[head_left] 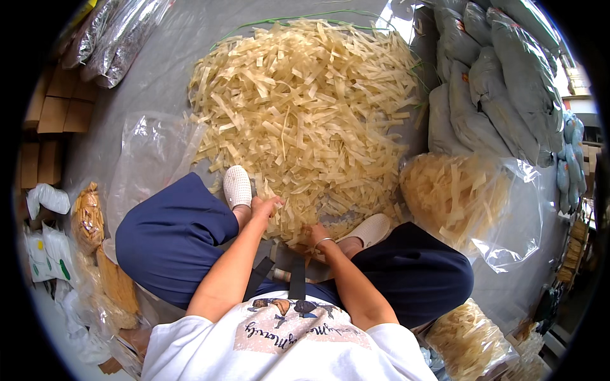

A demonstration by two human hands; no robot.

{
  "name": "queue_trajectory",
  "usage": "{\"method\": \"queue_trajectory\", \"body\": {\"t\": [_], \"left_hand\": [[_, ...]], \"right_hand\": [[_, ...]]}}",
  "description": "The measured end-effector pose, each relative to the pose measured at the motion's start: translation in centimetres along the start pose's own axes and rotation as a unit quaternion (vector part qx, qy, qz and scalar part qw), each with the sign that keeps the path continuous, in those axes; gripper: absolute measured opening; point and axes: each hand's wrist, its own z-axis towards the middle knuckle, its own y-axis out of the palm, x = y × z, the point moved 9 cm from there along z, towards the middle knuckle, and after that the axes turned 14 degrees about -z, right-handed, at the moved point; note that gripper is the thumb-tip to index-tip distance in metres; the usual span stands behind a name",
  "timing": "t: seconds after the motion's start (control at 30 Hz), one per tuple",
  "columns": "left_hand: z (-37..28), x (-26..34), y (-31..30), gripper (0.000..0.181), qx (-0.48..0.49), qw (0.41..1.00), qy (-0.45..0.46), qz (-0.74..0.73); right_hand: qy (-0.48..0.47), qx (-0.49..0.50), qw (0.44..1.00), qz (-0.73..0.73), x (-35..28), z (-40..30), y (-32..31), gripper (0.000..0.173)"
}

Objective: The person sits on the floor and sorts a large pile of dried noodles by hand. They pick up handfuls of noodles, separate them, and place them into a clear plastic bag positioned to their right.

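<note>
A large heap of flat, pale yellow dried strips (305, 109) lies on the grey floor before me. My left hand (267, 207) is at the heap's near edge, beside my left white shoe (237, 186), its fingers bent among strips. At the near edge too, my right hand (316, 234), with a bracelet at the wrist, touches strips close to my right shoe (371, 230). Whether either hand grips any strips is too small to tell. A clear plastic bag partly filled with like strips (452, 195) stands to the right of the heap.
Stacked grey sacks (491, 95) stand at the right. An empty-looking clear plastic bag (152, 147) lies left of the heap. Cardboard boxes (57, 114) and silvery bags (124, 43) are at the far left. A green cord (271, 20) runs along the heap's far edge. Another strip-filled bag (467, 340) is behind my right knee.
</note>
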Motion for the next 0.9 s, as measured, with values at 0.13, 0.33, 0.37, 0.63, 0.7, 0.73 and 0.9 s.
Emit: {"method": "queue_trajectory", "body": {"t": [0.13, 0.33, 0.37, 0.63, 0.7, 0.73, 0.9], "left_hand": [[1.7, -2.1, -3.2, 0.007, 0.049, 0.996, 0.026, -0.07], [0.4, -0.5, -2.4, 0.011, 0.081, 0.995, 0.025, -0.058], [0.3, -0.3, -2.2, 0.014, 0.068, 0.996, 0.017, -0.057], [0.1, 0.1, -0.4, 0.02, -0.029, 0.997, 0.045, -0.047], [-0.2, -0.1, 0.4, 0.02, -0.071, 0.995, 0.037, -0.06], [-0.3, 0.0, 0.3, 0.019, -0.064, 0.995, 0.037, -0.066], [-0.3, -0.1, 0.1, 0.02, -0.059, 0.996, 0.021, -0.062]], "right_hand": [[0.134, 0.013, 0.987, 0.087, -1.3, -0.3, -3.4, 0.027], [0.189, 0.11, 0.879, 0.423, 1.2, 0.8, -8.2, 0.025], [0.196, 0.114, 0.877, 0.423, 1.1, 0.6, -8.7, 0.029], [0.146, 0.041, 0.849, 0.507, -1.8, 2.0, -8.3, 0.049], [0.144, 0.053, 0.844, 0.515, -2.2, 1.7, -8.8, 0.043], [0.142, 0.059, 0.841, 0.519, -2.6, 1.6, -9.3, 0.041], [0.244, 0.085, 0.82, 0.511, -1.2, 0.9, -9.5, 0.021]]}}
